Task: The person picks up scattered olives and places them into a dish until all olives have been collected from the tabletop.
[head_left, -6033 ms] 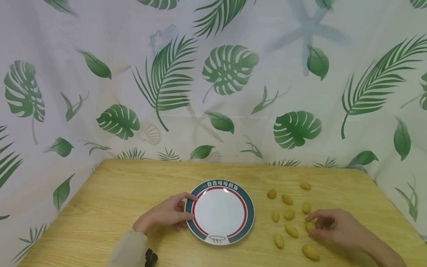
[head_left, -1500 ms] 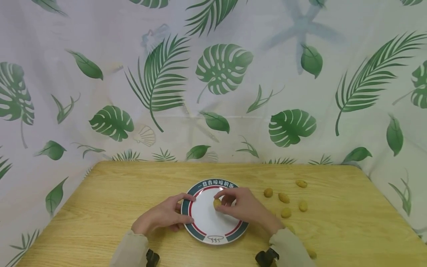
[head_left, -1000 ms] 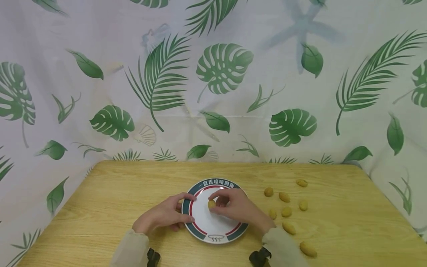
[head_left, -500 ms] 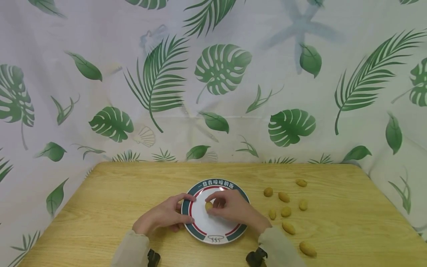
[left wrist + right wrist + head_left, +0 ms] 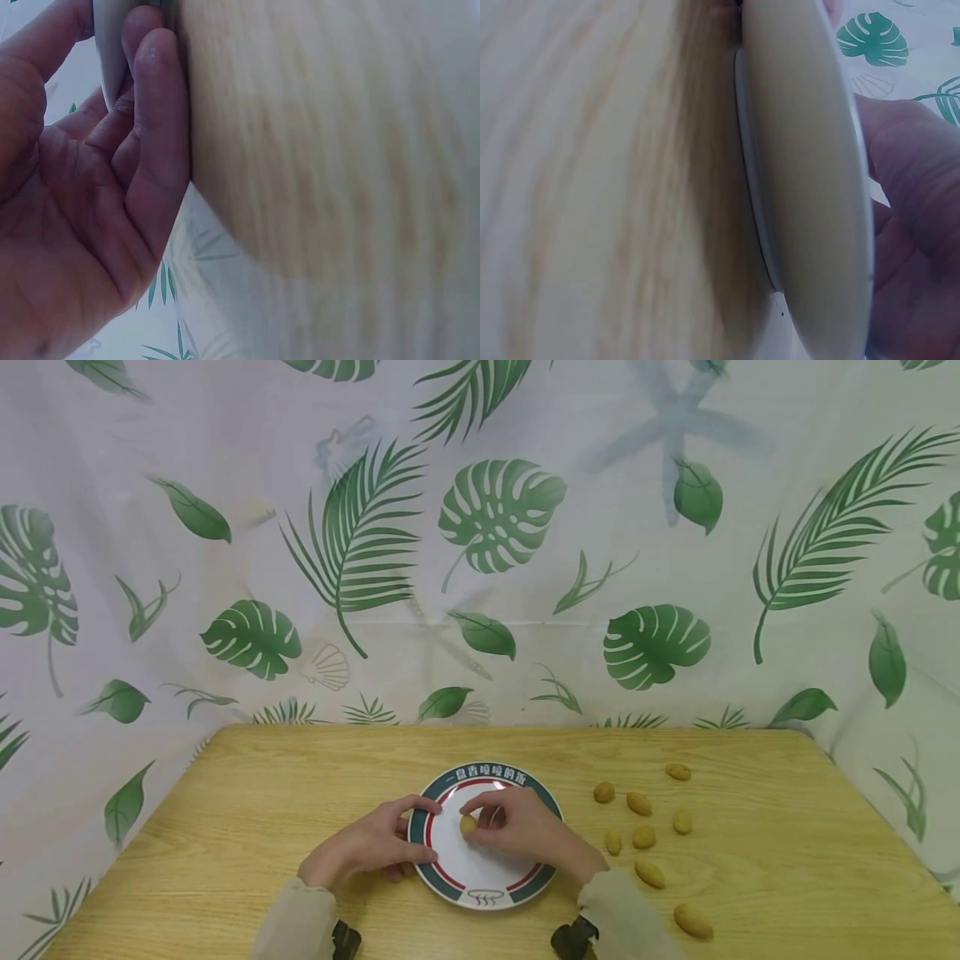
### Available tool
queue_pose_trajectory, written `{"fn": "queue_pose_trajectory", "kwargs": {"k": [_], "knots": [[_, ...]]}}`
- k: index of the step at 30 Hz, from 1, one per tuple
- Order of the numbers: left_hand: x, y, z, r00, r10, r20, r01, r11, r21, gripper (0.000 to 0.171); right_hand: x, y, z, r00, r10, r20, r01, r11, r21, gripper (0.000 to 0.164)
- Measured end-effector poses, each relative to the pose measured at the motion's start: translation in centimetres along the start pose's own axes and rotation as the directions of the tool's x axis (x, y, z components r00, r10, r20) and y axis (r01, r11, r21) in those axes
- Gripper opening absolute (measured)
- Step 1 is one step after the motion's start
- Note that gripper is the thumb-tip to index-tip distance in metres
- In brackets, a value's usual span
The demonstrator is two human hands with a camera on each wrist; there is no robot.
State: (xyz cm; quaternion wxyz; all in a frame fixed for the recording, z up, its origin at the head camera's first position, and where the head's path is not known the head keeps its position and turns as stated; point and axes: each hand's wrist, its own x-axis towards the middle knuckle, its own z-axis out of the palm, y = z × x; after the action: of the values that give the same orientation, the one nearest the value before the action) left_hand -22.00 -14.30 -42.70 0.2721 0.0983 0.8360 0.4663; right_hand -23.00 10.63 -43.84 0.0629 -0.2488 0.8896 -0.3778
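A round white plate (image 5: 525, 887) with a dark teal rim and red inner ring lies on the table in the head view. My left hand (image 5: 367, 842) grips its left edge, thumb on the rim and other fingers lower at the side. Over the plate's middle, my right hand (image 5: 525, 828) pinches a small yellow-brown potato-like oval (image 5: 468, 824) between thumb and forefinger; whether it touches the plate I cannot tell. In the left wrist view, fingers curl by the plate's edge (image 5: 110, 52). The plate's pale underside (image 5: 802, 165) hides much of the right hand in the right wrist view.
Several more potato-like ovals (image 5: 643, 837) lie scattered on the wooden table (image 5: 247, 810) right of the plate. The nearest to the front is a larger oval (image 5: 693, 921). A leaf-patterned curtain (image 5: 555, 643) hangs behind the table.
Six seconds ago my right hand was at an oval among the scattered ones; it has since brought that oval leftward over the plate. In the last second it shifted slightly left. My left hand kept its grip.
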Motion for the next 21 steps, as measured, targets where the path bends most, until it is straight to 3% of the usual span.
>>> {"fn": "queue_pose_trajectory", "kwargs": {"k": [21], "knots": [[0.2, -0.1, -0.1, 1.0, -0.006, 0.006, 0.006, 1.0, 0.007, 0.059, -0.8, 0.1, -1.5, 0.999, 0.038, 0.038, -0.038, 0.999, 0.002, 0.026]]}}
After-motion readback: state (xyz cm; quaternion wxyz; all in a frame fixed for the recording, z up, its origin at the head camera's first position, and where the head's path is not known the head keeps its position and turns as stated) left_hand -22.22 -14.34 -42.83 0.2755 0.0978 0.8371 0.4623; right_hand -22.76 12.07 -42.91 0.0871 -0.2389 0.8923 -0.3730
